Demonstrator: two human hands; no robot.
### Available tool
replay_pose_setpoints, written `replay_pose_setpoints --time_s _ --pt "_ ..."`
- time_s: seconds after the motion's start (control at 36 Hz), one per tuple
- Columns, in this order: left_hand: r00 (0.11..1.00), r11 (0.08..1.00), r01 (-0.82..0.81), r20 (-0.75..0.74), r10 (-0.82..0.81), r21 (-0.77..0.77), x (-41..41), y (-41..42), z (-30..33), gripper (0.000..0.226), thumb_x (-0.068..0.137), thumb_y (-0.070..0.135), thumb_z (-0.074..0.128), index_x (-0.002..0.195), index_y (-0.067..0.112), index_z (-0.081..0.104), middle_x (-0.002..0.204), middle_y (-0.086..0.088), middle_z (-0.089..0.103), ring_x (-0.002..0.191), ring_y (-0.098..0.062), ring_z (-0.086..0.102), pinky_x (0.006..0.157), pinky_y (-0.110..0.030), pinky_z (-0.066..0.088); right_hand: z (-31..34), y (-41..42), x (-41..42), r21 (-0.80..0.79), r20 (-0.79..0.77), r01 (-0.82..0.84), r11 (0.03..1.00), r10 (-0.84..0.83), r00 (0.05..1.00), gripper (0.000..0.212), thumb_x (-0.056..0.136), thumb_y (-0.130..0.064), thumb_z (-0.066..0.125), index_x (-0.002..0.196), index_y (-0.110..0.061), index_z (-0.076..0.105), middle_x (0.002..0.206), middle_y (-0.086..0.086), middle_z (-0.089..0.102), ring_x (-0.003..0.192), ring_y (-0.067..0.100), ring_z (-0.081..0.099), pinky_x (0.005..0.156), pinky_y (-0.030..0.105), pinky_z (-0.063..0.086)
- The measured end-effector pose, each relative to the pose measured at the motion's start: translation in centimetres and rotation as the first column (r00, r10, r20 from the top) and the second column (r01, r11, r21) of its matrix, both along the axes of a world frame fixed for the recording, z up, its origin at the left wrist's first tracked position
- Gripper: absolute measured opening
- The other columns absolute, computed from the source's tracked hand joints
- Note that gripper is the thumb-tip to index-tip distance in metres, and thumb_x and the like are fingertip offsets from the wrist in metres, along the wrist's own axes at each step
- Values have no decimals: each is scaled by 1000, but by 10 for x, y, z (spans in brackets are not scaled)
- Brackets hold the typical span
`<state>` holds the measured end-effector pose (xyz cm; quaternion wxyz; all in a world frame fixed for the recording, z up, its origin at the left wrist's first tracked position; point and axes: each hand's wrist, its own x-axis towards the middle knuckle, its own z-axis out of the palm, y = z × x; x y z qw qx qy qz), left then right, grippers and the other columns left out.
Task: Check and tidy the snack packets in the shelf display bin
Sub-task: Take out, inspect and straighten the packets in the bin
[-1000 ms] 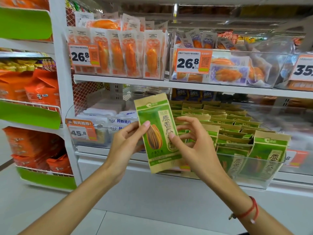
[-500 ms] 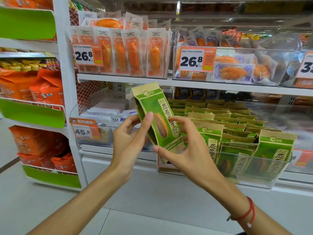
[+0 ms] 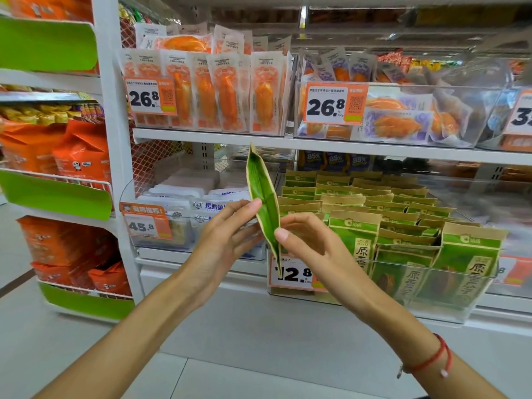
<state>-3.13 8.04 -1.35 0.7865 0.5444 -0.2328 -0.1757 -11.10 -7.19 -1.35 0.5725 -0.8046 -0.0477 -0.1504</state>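
Shelving [image 3: 345, 152] is seen across the whole view, with a second rack [image 3: 54, 197] of orange bags set at the left. On the upper shelf, orange packets [image 3: 224, 93] are stood upright behind a 26.8 tag [image 3: 149, 96], and beside them a clear tub [image 3: 472, 116] of purple-printed packets is marked by another 26.8 tag [image 3: 334, 103]. On the lower shelf a clear bin [image 3: 431, 300] is filled with rows of green and tan packets [image 3: 403, 214], standing upright and leaning slightly; a 12.8 tag [image 3: 293, 273] is fixed to its front left corner. Just left of it, a second clear bin [image 3: 161, 203] of white packets is marked with a 45.8 tag [image 3: 145, 223].

One green packet [image 3: 266, 205] is held up in front of the bin's left end, clear of the rows, turned edge-on so that only its narrow side fold is shown. It is pinched from both sides: the left hand [image 3: 221, 240] is laid against it with fingers nearly straight, fingertips touching its left face; the right hand [image 3: 311, 240] is curled round its right edge, thumb pressed on the near side. A red cord [image 3: 431, 358] is worn on the right wrist
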Motion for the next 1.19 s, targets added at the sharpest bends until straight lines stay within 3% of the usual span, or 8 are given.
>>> replay_pose_setpoints --time_s 0.08,0.22,0.39,0.53,0.67,0.83,1.08,1.19 --pt "999 999 -13 40 12 34 -1 1 0 71 72 39 75 128 3 53 113 -7 73 108 -20 68 95 -30 52 0 0 1 -69 154 142 987 -130 979 42 81 -60 57 113 -33 60 109 -20 64 101 -5 60 82 17 51" --pt "991 992 17 129 -34 129 -5 -4 -2 59 57 42 78 110 21 64 111 -5 73 105 -19 70 82 -23 55 8 -3 -1 96 311 212 973 -232 922 30 84 -54 65 105 -32 64 94 -11 67 85 6 63 69 16 49" --pt "969 958 98 195 -155 271 -13 -7 -5 55 56 43 79 108 30 68 114 2 71 107 -13 68 81 -21 56 14 -2 -5 241 437 255 936 -340 833 11 88 -23 64 97 -17 67 76 -2 65 58 1 58 54 14 47" --pt "966 946 62 220 -137 319 -12 -10 -6 53 54 47 79 105 37 70 116 4 70 109 -11 67 86 -27 57 13 -3 -7 271 434 282 920 -378 818 7 91 -9 62 93 -14 66 72 -1 63 52 -1 59 49 9 43" --pt "964 943 -1 250 -87 332 -11 -12 -7 55 51 49 81 104 40 71 119 2 68 108 -13 67 96 -40 54 11 -6 -6 258 396 332 907 -413 820 11 94 -11 59 91 -19 66 76 -6 68 53 -2 60 48 10 43" --pt "968 941 -15 240 -71 337 -14 -14 -7 58 50 51 81 106 40 70 119 4 68 108 -11 67 94 -39 56 13 -9 -5 318 290 269 909 -363 886 12 95 -14 56 92 -22 65 71 -12 71 54 -1 58 47 13 45" --pt "967 983 -62 253 17 171 -16 -9 0 59 54 44 81 110 30 70 117 2 70 107 -15 69 88 -30 57 15 -4 -11 212 387 100 972 -177 905 10 85 -22 61 92 -17 67 73 -16 69 61 -2 62 55 10 46" --pt "970 990 -138 201 135 2 -17 -8 5 56 57 41 80 109 26 68 112 -1 73 104 -19 70 85 -30 58 10 -2 -10 60 393 96 994 -112 913 18 85 -27 71 102 -21 70 91 -7 72 79 9 68 67 23 56"
